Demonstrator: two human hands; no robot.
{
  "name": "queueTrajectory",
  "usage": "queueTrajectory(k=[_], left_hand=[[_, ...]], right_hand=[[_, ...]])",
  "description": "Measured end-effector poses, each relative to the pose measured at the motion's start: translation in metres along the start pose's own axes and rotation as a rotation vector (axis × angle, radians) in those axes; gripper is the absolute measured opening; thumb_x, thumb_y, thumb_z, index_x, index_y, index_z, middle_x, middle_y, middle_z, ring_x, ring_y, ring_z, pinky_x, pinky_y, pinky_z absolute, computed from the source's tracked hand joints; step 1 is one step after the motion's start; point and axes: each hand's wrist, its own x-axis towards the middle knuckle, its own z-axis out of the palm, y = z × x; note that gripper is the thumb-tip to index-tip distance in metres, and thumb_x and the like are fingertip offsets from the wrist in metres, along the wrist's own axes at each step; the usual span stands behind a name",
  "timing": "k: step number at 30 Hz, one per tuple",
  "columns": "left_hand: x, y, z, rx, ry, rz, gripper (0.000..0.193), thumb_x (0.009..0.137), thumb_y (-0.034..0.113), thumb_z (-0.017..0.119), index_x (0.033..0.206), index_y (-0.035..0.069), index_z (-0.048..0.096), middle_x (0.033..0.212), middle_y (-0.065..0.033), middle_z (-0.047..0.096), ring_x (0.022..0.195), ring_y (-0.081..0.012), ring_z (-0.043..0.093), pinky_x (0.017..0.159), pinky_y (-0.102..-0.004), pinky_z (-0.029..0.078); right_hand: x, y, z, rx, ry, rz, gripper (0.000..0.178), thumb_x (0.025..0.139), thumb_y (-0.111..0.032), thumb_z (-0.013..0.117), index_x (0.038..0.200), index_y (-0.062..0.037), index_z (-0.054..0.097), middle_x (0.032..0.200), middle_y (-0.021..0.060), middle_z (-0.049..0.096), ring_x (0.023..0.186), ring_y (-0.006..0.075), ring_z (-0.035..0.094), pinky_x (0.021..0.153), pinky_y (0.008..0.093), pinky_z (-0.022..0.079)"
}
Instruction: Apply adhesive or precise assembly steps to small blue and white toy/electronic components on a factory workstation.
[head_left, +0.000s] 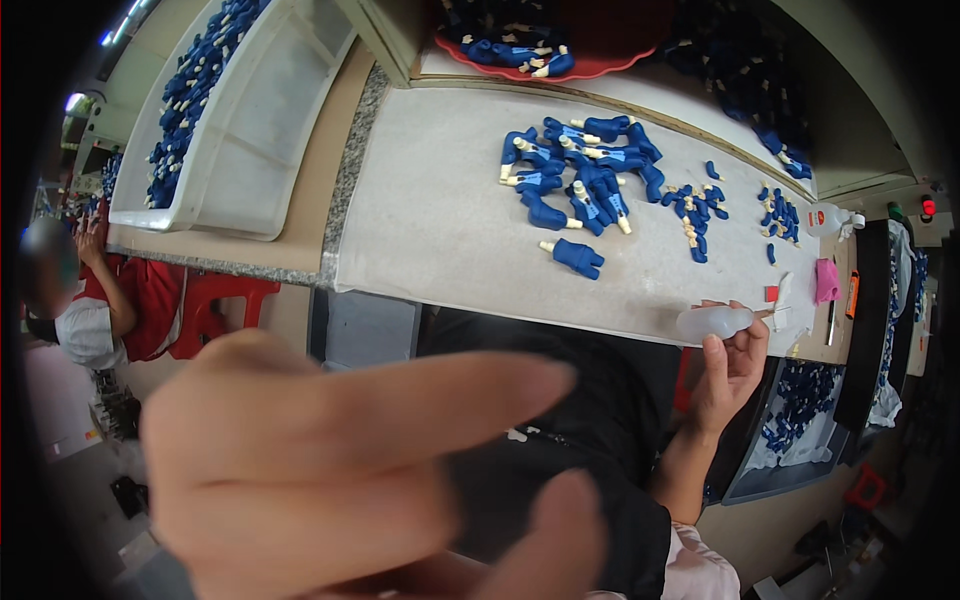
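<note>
My left hand point(330, 450) is raised close to the camera, large and blurred. Its index finger stretches out, the thumb stands apart from it, and I see nothing between them. At the table's front edge my right hand point(735, 372) grips a translucent white squeeze bottle point(708, 321) with a thin tip, lying sideways in the fingers. On the white-covered worktable point(430, 200) lies one blue doll body point(575, 258) with a cream peg, in front of a heap of similar blue bodies point(597, 190). Small blue limb pieces with cream ends point(697, 215) lie to their right.
A white bin point(250, 170) of blue parts stands at left, near a person in red point(150, 310). A red tray point(600, 68) sits on the back shelf. At right are another bottle point(825, 219), a pink cloth point(826, 281), an orange-handled tool point(852, 294) and a grey crate point(800, 480).
</note>
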Motion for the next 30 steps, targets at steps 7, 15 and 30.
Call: queueTrajectory(k=[7, 15, 30], left_hand=[[0.041, -0.045, 0.040, 0.035, -0.054, -0.259, 0.024, 0.078, 0.025, 0.051, 0.088, 0.004, 0.058, 0.066, -0.0131, 0.052, 0.057, -0.0130, 0.050, 0.056, -0.0217, 0.047], [0.041, -0.035, 0.044, 0.093, -0.095, -0.474, 0.021, 0.077, 0.023, 0.054, 0.084, 0.003, 0.057, 0.064, -0.0111, 0.052, 0.057, -0.0112, 0.051, 0.057, -0.0218, 0.047], [0.049, -0.027, 0.051, 0.168, -0.114, -0.706, 0.016, 0.073, 0.019, 0.058, 0.076, 0.003, 0.056, 0.059, -0.0073, 0.052, 0.058, -0.0080, 0.052, 0.058, -0.0220, 0.048]], right_hand=[[-0.003, 0.001, 0.000, 0.023, 0.046, -0.044, 0.038, 0.074, -0.003, 0.054, 0.109, 0.0053, 0.039, 0.098, 0.0228, 0.054, 0.090, 0.0269, 0.054, 0.083, 0.0349, 0.040], [-0.002, 0.001, -0.007, -0.085, 0.076, -0.021, 0.040, 0.075, -0.007, 0.055, 0.109, 0.0055, 0.039, 0.097, 0.0230, 0.053, 0.093, 0.0270, 0.052, 0.082, 0.0358, 0.040], [-0.006, -0.001, -0.005, -0.059, 0.081, -0.020, 0.040, 0.075, -0.007, 0.055, 0.109, 0.0057, 0.039, 0.096, 0.0245, 0.053, 0.091, 0.0298, 0.054, 0.083, 0.0372, 0.040]])
